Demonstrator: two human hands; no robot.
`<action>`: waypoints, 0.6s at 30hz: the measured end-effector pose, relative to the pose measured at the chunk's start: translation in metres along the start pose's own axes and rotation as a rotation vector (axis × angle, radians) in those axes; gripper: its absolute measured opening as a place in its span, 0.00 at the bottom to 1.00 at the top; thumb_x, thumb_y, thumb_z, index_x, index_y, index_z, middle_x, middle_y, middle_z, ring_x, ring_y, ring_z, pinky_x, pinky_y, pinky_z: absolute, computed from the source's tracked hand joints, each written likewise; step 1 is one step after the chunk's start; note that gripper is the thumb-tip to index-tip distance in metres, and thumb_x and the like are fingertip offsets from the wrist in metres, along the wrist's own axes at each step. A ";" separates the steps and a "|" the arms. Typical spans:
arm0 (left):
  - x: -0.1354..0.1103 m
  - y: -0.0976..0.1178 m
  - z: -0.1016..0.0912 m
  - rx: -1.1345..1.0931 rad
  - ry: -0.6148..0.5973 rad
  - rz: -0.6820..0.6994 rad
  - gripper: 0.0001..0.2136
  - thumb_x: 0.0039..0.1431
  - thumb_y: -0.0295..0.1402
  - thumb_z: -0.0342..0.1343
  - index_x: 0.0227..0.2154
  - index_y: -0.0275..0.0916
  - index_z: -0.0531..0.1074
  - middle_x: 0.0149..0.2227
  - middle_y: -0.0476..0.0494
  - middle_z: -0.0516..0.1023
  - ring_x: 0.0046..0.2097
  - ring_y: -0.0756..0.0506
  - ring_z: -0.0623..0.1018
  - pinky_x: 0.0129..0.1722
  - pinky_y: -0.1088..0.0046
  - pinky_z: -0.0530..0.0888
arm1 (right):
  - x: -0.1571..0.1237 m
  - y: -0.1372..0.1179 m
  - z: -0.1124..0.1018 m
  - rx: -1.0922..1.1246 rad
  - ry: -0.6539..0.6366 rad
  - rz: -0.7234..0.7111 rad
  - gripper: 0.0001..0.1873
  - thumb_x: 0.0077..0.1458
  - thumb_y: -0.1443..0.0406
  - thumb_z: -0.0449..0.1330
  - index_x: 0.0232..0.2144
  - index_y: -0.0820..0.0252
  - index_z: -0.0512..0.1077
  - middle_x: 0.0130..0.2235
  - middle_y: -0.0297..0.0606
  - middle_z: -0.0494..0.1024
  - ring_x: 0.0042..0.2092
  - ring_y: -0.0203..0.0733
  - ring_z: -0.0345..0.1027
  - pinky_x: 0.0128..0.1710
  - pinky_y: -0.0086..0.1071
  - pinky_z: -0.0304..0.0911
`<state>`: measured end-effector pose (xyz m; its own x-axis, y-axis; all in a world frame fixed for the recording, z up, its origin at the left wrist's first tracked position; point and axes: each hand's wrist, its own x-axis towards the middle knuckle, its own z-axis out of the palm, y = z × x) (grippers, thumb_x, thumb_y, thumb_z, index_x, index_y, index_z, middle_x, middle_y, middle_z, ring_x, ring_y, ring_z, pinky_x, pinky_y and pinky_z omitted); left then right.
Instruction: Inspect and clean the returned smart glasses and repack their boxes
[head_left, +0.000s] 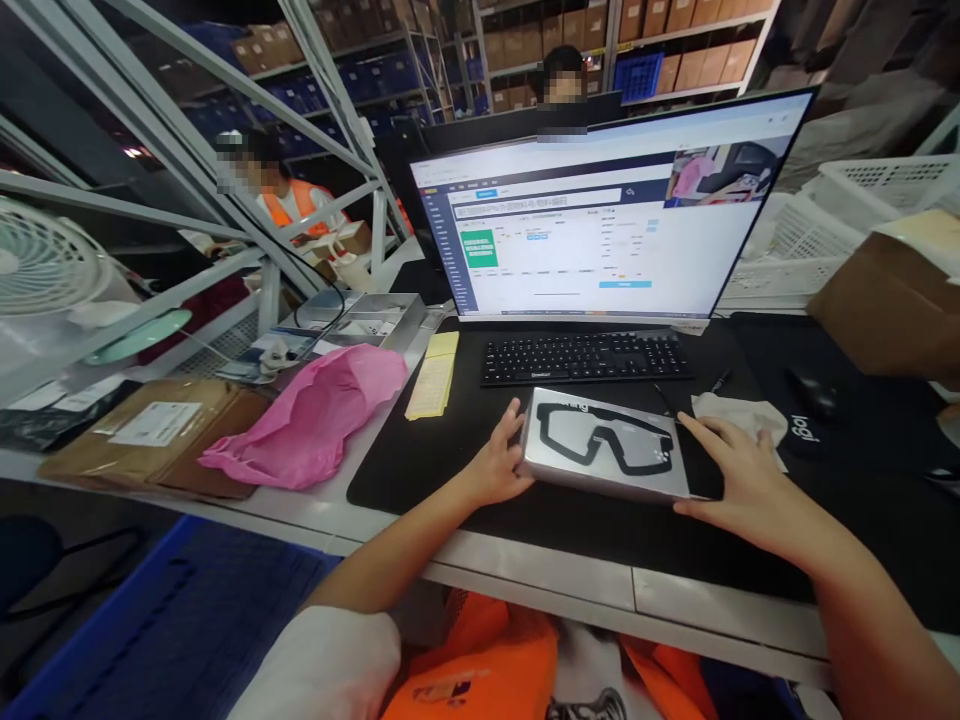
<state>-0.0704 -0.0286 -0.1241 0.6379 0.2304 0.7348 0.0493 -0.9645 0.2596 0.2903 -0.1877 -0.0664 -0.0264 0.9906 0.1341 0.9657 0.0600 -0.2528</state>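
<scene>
A silver-grey box [600, 450] with a black outline of goggles printed on its top lies in front of me above the black desk mat [450, 480]. My left hand [501, 462] grips its left end, the thumb at the near upper corner and the other fingers partly hidden by the box. At the right end, my right hand [739, 480] spans the box, its fingertips and thumb touching the far and near corners. Just beyond the box lies a black keyboard [589, 357]. A crumpled white tissue [742, 420] sits behind my right hand.
A lit monitor [600, 230] stands behind the keyboard. To the left are yellow slips [433, 375], a pink plastic bag [315, 415] and a taped brown carton [142, 435]. A mouse [814, 393], another carton [892, 295] and white baskets [810, 240] are at right. Co-workers sit beyond.
</scene>
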 end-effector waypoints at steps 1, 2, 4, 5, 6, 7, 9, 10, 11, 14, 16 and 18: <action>-0.002 0.000 0.002 -0.087 -0.045 -0.127 0.62 0.53 0.33 0.70 0.70 0.64 0.21 0.76 0.44 0.19 0.76 0.30 0.34 0.69 0.38 0.59 | 0.000 0.003 0.001 -0.004 0.011 -0.012 0.53 0.52 0.48 0.66 0.73 0.46 0.48 0.64 0.49 0.64 0.65 0.68 0.60 0.67 0.72 0.44; -0.003 0.000 0.004 -0.187 -0.107 -0.257 0.67 0.49 0.40 0.73 0.69 0.61 0.16 0.75 0.40 0.17 0.76 0.29 0.32 0.69 0.36 0.55 | -0.001 0.007 0.002 -0.004 0.023 -0.025 0.53 0.51 0.47 0.66 0.73 0.47 0.49 0.63 0.49 0.64 0.64 0.67 0.61 0.66 0.67 0.51; -0.005 0.000 0.007 -0.374 -0.243 -0.464 0.71 0.45 0.53 0.73 0.69 0.54 0.13 0.75 0.33 0.20 0.75 0.27 0.33 0.70 0.35 0.48 | -0.001 0.012 0.008 -0.002 0.056 -0.069 0.53 0.50 0.47 0.66 0.73 0.50 0.50 0.63 0.50 0.64 0.62 0.66 0.63 0.61 0.58 0.64; -0.005 0.000 0.007 -0.440 -0.286 -0.529 0.71 0.44 0.57 0.71 0.70 0.52 0.14 0.76 0.30 0.23 0.75 0.26 0.35 0.70 0.35 0.46 | -0.001 0.014 0.012 -0.004 0.081 -0.101 0.54 0.50 0.48 0.66 0.73 0.50 0.50 0.63 0.51 0.63 0.62 0.66 0.64 0.59 0.56 0.67; -0.004 0.000 0.007 -0.484 -0.304 -0.578 0.71 0.43 0.59 0.70 0.70 0.50 0.16 0.76 0.28 0.27 0.76 0.25 0.37 0.71 0.35 0.45 | 0.000 0.015 0.016 -0.008 0.107 -0.138 0.54 0.50 0.48 0.66 0.73 0.51 0.49 0.64 0.51 0.64 0.62 0.67 0.64 0.58 0.56 0.67; -0.003 -0.001 0.005 -0.507 -0.299 -0.617 0.71 0.42 0.60 0.71 0.71 0.49 0.17 0.76 0.26 0.31 0.76 0.24 0.40 0.71 0.35 0.45 | 0.000 0.016 0.021 -0.010 0.133 -0.174 0.55 0.49 0.49 0.66 0.73 0.51 0.49 0.63 0.51 0.65 0.61 0.67 0.65 0.57 0.57 0.67; 0.002 -0.001 -0.002 -0.498 -0.265 -0.648 0.73 0.36 0.59 0.73 0.73 0.48 0.25 0.75 0.24 0.40 0.75 0.23 0.47 0.71 0.36 0.48 | 0.002 0.016 0.027 -0.011 0.171 -0.215 0.55 0.48 0.48 0.66 0.73 0.49 0.49 0.60 0.51 0.69 0.57 0.70 0.67 0.57 0.62 0.65; 0.005 -0.001 -0.008 -0.474 -0.238 -0.635 0.73 0.32 0.58 0.75 0.74 0.47 0.31 0.74 0.25 0.45 0.74 0.23 0.50 0.71 0.37 0.50 | 0.003 0.015 0.029 -0.007 0.185 -0.219 0.55 0.47 0.47 0.66 0.73 0.49 0.50 0.57 0.51 0.71 0.55 0.71 0.69 0.58 0.67 0.63; 0.009 0.001 -0.015 -0.445 -0.200 -0.609 0.71 0.30 0.58 0.76 0.74 0.47 0.37 0.72 0.26 0.50 0.73 0.23 0.54 0.71 0.38 0.51 | 0.003 0.013 0.030 0.003 0.194 -0.218 0.56 0.47 0.45 0.66 0.73 0.48 0.49 0.55 0.51 0.73 0.53 0.71 0.70 0.59 0.71 0.59; 0.019 0.013 -0.046 -0.341 -0.077 -0.514 0.64 0.30 0.58 0.75 0.71 0.47 0.51 0.68 0.29 0.59 0.69 0.25 0.63 0.70 0.40 0.58 | 0.002 0.006 0.028 0.067 0.203 -0.199 0.57 0.48 0.43 0.65 0.74 0.48 0.47 0.56 0.50 0.73 0.56 0.71 0.69 0.63 0.72 0.54; 0.024 0.029 -0.071 -0.281 -0.023 -0.481 0.62 0.33 0.60 0.74 0.71 0.46 0.53 0.67 0.28 0.61 0.68 0.26 0.66 0.69 0.42 0.62 | 0.001 0.001 0.026 0.124 0.210 -0.190 0.57 0.49 0.44 0.67 0.74 0.45 0.46 0.61 0.48 0.69 0.59 0.68 0.68 0.62 0.61 0.64; 0.026 0.048 -0.097 -0.217 0.003 -0.463 0.59 0.36 0.62 0.71 0.70 0.46 0.54 0.67 0.28 0.62 0.68 0.26 0.67 0.68 0.42 0.65 | 0.001 -0.003 0.025 0.160 0.234 -0.193 0.56 0.49 0.47 0.68 0.73 0.42 0.47 0.65 0.46 0.66 0.62 0.65 0.67 0.57 0.55 0.71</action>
<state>-0.1264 -0.0560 -0.0318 0.5847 0.6277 0.5139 0.1649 -0.7122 0.6823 0.2813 -0.1838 -0.0893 -0.1265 0.9053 0.4054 0.8953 0.2801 -0.3463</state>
